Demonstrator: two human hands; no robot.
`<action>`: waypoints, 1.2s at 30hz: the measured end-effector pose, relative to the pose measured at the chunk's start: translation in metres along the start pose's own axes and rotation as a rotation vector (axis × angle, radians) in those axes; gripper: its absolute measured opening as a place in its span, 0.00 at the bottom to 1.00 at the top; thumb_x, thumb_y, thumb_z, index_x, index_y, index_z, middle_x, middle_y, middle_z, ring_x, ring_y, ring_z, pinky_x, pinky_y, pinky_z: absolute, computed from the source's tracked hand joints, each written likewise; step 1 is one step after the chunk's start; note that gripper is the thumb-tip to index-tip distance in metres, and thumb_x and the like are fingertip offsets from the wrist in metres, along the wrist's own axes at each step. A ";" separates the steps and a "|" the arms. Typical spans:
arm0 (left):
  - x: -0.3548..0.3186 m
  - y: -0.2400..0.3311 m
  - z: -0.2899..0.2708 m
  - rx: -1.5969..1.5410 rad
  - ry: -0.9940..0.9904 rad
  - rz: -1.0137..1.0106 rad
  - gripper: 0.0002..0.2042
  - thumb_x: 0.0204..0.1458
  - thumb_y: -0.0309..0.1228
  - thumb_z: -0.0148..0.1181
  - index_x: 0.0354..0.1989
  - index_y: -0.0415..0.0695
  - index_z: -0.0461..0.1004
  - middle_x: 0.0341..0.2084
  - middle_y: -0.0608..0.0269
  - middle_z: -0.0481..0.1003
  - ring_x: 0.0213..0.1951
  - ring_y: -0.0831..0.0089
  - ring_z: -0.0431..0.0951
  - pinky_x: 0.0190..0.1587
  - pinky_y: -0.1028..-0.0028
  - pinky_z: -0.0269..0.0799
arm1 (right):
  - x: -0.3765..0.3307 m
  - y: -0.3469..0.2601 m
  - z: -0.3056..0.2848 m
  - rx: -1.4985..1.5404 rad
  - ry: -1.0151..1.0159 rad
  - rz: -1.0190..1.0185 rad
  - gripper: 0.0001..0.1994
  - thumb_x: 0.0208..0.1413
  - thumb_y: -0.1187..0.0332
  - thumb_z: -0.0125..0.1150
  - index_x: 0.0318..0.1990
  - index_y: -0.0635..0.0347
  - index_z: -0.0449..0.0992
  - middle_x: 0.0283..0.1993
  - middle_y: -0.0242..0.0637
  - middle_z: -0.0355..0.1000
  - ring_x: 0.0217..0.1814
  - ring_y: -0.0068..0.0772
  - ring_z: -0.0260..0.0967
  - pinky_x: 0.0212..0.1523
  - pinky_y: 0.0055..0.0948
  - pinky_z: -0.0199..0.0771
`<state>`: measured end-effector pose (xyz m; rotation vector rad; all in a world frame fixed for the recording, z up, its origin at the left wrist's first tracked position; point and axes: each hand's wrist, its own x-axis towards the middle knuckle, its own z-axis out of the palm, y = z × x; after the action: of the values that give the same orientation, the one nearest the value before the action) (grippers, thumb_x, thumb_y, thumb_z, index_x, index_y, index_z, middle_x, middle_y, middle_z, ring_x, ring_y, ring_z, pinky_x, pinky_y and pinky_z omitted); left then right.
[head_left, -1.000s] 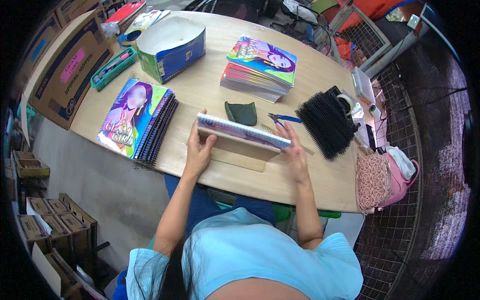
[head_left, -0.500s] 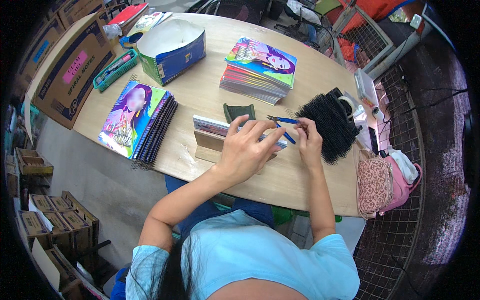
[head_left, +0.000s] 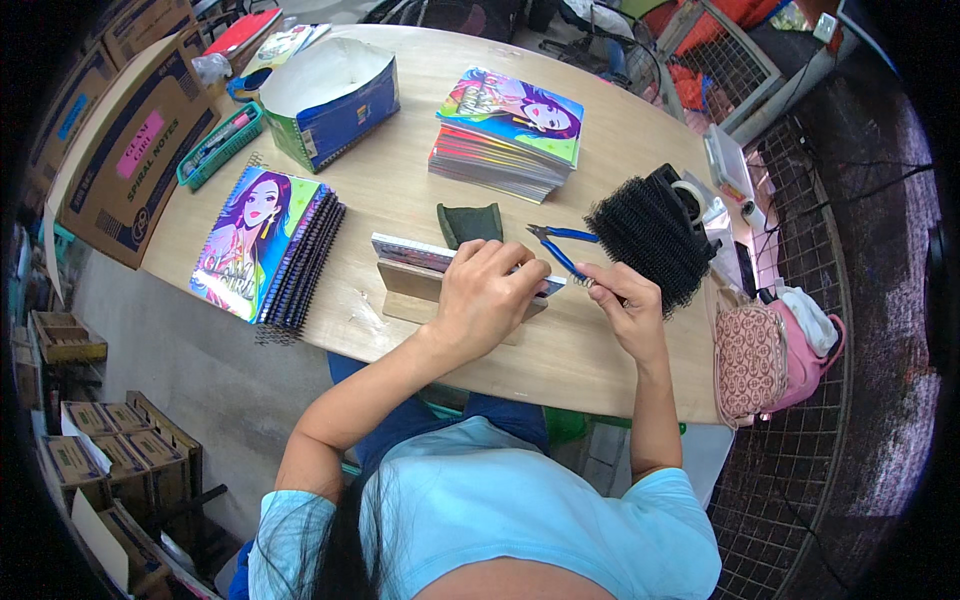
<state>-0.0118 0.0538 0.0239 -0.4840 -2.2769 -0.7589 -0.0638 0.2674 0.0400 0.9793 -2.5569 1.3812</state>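
A notebook point(head_left: 408, 247) stands on edge in a small wooden stand point(head_left: 408, 282) before me. My left hand point(head_left: 485, 295) is closed over its upper edge, toward the right end. Just off that end, my right hand point(head_left: 632, 308) pinches a dark spiral binding coil point(head_left: 583, 281), its tip close to the notebook's corner; whether the coil has entered the holes I cannot tell. Blue-handled pliers point(head_left: 567, 234) lie on the table behind my right fingers, jaws pointing left. A dark green cloth-like piece point(head_left: 470, 226) sits behind the notebook.
Spiral-bound notebooks point(head_left: 255, 240) are stacked at left, unbound ones point(head_left: 510, 130) at the back. Many black coils point(head_left: 650, 240) fill a holder at right. A cut-open box point(head_left: 345, 110), a green pen basket point(head_left: 222, 145), a large carton point(head_left: 135, 140) and a patterned pouch point(head_left: 750, 355) surround the table point(head_left: 400, 190).
My right hand has lowered and turned, bringing the coil near the notebook's right end. My left fingers have closed down over the notebook's edge. The view has shifted slightly.
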 end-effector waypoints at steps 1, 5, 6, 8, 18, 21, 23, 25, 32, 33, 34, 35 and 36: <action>0.000 0.001 0.000 -0.006 -0.003 -0.005 0.08 0.41 0.30 0.65 0.31 0.48 0.76 0.26 0.68 0.71 0.30 0.67 0.72 0.37 0.68 0.65 | 0.000 -0.002 -0.001 0.005 -0.034 0.051 0.12 0.49 0.79 0.60 0.42 0.60 0.80 0.28 0.38 0.73 0.30 0.28 0.70 0.33 0.24 0.68; -0.010 0.000 -0.001 -0.044 0.021 0.096 0.10 0.38 0.29 0.65 0.32 0.49 0.77 0.26 0.69 0.71 0.31 0.69 0.72 0.37 0.68 0.65 | 0.000 -0.006 0.003 0.042 -0.005 -0.080 0.11 0.46 0.79 0.61 0.38 0.60 0.81 0.29 0.38 0.75 0.31 0.30 0.71 0.33 0.26 0.70; -0.018 -0.004 -0.001 -0.043 0.027 0.138 0.10 0.37 0.29 0.65 0.32 0.50 0.77 0.27 0.69 0.71 0.31 0.69 0.72 0.38 0.69 0.64 | -0.001 -0.010 0.003 0.053 -0.035 -0.088 0.11 0.45 0.80 0.61 0.37 0.60 0.81 0.29 0.38 0.75 0.31 0.31 0.71 0.33 0.26 0.70; -0.028 -0.006 -0.001 -0.037 0.033 0.193 0.12 0.36 0.29 0.64 0.33 0.51 0.77 0.27 0.70 0.72 0.32 0.71 0.72 0.38 0.69 0.64 | -0.004 -0.013 0.004 0.055 -0.109 -0.116 0.10 0.44 0.80 0.61 0.36 0.60 0.81 0.29 0.38 0.75 0.31 0.32 0.71 0.32 0.27 0.70; -0.023 -0.001 -0.004 -0.047 0.022 0.108 0.09 0.38 0.29 0.66 0.31 0.50 0.77 0.26 0.70 0.71 0.31 0.71 0.72 0.38 0.69 0.64 | -0.001 -0.023 0.003 -0.052 -0.273 -0.102 0.08 0.44 0.76 0.63 0.35 0.62 0.79 0.27 0.40 0.72 0.30 0.35 0.71 0.29 0.31 0.68; -0.014 0.003 -0.002 -0.068 0.044 0.048 0.06 0.40 0.28 0.63 0.28 0.48 0.74 0.25 0.68 0.69 0.31 0.69 0.71 0.36 0.68 0.63 | -0.003 -0.022 0.006 -0.205 -0.232 -0.150 0.08 0.45 0.73 0.64 0.35 0.62 0.76 0.28 0.41 0.72 0.30 0.38 0.71 0.29 0.33 0.69; -0.009 0.004 0.000 -0.083 0.058 0.052 0.05 0.41 0.28 0.61 0.26 0.47 0.72 0.26 0.66 0.68 0.31 0.68 0.70 0.36 0.68 0.63 | -0.001 -0.024 0.008 -0.274 -0.183 -0.170 0.10 0.45 0.72 0.64 0.36 0.62 0.76 0.29 0.41 0.71 0.30 0.40 0.71 0.29 0.33 0.69; -0.008 0.001 0.000 -0.092 0.046 0.073 0.06 0.42 0.28 0.61 0.27 0.46 0.71 0.27 0.65 0.68 0.31 0.67 0.70 0.35 0.68 0.63 | 0.001 -0.029 0.013 -0.294 -0.109 -0.162 0.12 0.45 0.70 0.65 0.38 0.62 0.75 0.30 0.41 0.71 0.30 0.41 0.71 0.29 0.34 0.69; -0.009 -0.002 0.003 -0.144 -0.002 0.057 0.07 0.41 0.28 0.62 0.29 0.44 0.71 0.28 0.62 0.69 0.31 0.63 0.71 0.34 0.67 0.65 | 0.001 -0.032 0.019 -0.336 -0.121 -0.123 0.10 0.46 0.70 0.64 0.36 0.62 0.74 0.33 0.41 0.70 0.32 0.44 0.71 0.31 0.35 0.70; -0.009 -0.002 0.002 -0.149 -0.007 0.057 0.07 0.41 0.27 0.63 0.29 0.44 0.72 0.28 0.62 0.69 0.30 0.63 0.72 0.34 0.67 0.66 | -0.001 -0.026 0.022 -0.353 -0.118 -0.142 0.10 0.46 0.69 0.64 0.36 0.61 0.74 0.33 0.42 0.70 0.32 0.45 0.71 0.31 0.35 0.70; -0.009 -0.003 0.001 -0.153 -0.012 0.055 0.08 0.41 0.27 0.64 0.30 0.44 0.73 0.28 0.63 0.70 0.30 0.63 0.72 0.34 0.67 0.66 | -0.001 -0.024 0.023 -0.369 -0.116 -0.161 0.10 0.46 0.68 0.64 0.36 0.61 0.74 0.34 0.42 0.70 0.32 0.46 0.70 0.31 0.36 0.70; -0.011 -0.004 0.002 -0.158 -0.018 0.076 0.08 0.41 0.28 0.64 0.30 0.45 0.73 0.28 0.63 0.70 0.30 0.63 0.72 0.34 0.67 0.66 | 0.000 -0.024 0.021 -0.397 -0.144 -0.221 0.11 0.48 0.66 0.62 0.38 0.61 0.74 0.34 0.42 0.71 0.32 0.45 0.71 0.32 0.35 0.70; -0.013 -0.007 0.002 -0.158 -0.024 0.096 0.08 0.41 0.29 0.64 0.30 0.46 0.73 0.28 0.64 0.70 0.30 0.64 0.72 0.34 0.67 0.66 | 0.005 -0.024 0.019 -0.422 -0.172 -0.287 0.12 0.50 0.64 0.61 0.39 0.62 0.75 0.35 0.42 0.72 0.32 0.44 0.71 0.33 0.35 0.71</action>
<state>-0.0073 0.0482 0.0106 -0.6740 -2.2082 -0.8929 -0.0497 0.2406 0.0479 1.3519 -2.5339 0.6749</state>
